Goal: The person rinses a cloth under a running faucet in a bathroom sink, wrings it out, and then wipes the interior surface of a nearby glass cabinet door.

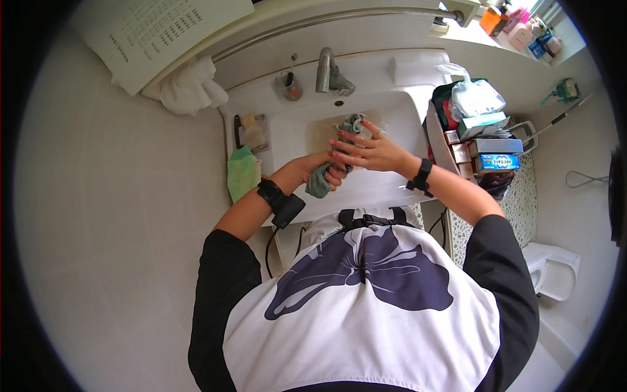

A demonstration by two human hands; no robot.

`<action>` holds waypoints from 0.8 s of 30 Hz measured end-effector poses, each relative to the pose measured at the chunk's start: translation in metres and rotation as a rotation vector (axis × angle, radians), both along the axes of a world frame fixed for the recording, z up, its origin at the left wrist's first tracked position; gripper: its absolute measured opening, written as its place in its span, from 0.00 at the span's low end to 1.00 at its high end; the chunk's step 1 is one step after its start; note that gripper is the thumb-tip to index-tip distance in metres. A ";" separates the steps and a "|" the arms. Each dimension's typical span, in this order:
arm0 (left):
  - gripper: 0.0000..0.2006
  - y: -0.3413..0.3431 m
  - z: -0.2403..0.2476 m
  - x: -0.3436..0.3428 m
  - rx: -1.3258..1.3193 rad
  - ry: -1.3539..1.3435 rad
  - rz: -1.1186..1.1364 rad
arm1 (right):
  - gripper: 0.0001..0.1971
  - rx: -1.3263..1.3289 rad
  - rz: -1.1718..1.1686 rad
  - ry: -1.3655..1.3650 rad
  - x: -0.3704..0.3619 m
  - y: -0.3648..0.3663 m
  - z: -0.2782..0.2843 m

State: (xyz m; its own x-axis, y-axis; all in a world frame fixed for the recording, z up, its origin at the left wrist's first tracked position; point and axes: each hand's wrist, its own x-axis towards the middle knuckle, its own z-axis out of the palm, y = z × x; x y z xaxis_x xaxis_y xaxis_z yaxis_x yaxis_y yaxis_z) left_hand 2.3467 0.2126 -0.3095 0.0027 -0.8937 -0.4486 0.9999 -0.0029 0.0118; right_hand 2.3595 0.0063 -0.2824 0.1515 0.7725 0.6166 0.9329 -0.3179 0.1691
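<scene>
Over the white sink point(297, 147), a wet-looking grey-green cloth point(318, 183) is bunched up. My left hand point(319, 166) is closed around its lower part, and a loose end hangs below my fingers. My right hand point(377, 153) lies across the cloth from the right with its fingers stretched out and apart, touching it near the middle. The cloth's upper end sticks out beyond my right fingers, above some cloudy water in the basin. Behind it stands a metal faucet point(323, 70). The part of the cloth between my hands is hidden.
On the sink's left rim lie a green-yellow cloth point(243, 171) and a soap tray point(255, 132). A cup point(288, 86) stands at the back left. A crowded box point(443, 145) of packages borders the right side. A white towel point(189, 89) hangs at the far left.
</scene>
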 end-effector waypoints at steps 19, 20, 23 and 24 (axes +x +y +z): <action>0.11 -0.008 -0.051 0.019 0.901 -1.524 -0.326 | 0.06 -0.402 -0.189 0.346 0.024 0.045 -0.069; 0.11 -0.007 -0.057 0.018 0.905 -1.521 -0.322 | 0.06 -0.403 -0.183 0.345 0.023 0.047 -0.071; 0.09 -0.008 -0.059 0.021 1.067 -1.734 -0.217 | 0.04 -0.488 -0.312 0.547 0.023 0.053 -0.070; 0.10 -0.010 -0.057 0.023 1.164 -1.710 -0.333 | 0.04 -0.475 -0.357 0.666 0.024 0.055 -0.069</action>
